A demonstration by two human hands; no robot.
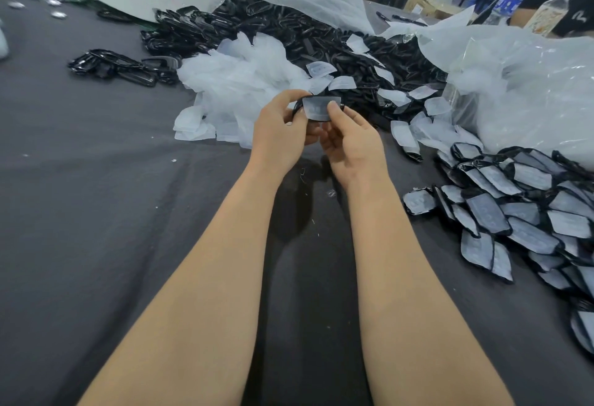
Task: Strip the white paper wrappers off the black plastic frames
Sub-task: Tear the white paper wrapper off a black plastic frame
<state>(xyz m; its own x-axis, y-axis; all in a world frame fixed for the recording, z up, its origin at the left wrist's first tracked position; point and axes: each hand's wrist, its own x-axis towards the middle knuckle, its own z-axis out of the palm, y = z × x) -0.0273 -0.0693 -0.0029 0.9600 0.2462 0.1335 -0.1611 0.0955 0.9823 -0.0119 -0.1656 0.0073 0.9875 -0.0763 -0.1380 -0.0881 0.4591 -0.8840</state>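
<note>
One wrapped black frame (318,110) was held above the worktop (96,180), centre, long axis left to right. Left hand (278,131) pinched its left end. Right hand (350,140) pinched the white paper wrapper (313,106) at its right edge, thumb on top. Both hands equally near.

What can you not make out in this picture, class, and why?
Head view: black frame in the hands, mostly covered by its white wrapper, left hand and right hand.
Head view: marks on that wrapper, too faint.
Head view: wrapped-frame pile, cut by the right edge.
Head view: bottle label, blurred.
</note>
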